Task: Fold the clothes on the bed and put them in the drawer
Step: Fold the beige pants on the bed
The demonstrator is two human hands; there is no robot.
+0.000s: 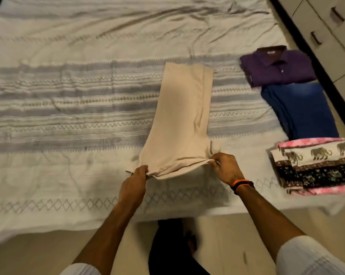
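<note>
Mid-frame on the bed (68,120), beige trousers (183,116) lie lengthwise — your left hand (135,182) and right hand (226,167) each pinch a near-hem corner, fingers curled tight on cloth.

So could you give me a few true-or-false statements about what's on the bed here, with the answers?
1. Both hands grip the beige trousers at the near end. True: left hand, right hand.
2. The purple shirt lies crumpled. False: it is folded.
3. The blue garment lies between the shirt and the patterned pile. True.
4. The folded clothes sit to the left of the trousers. False: to the right.
5. A drawer stands open. False: those in view are closed.
</note>
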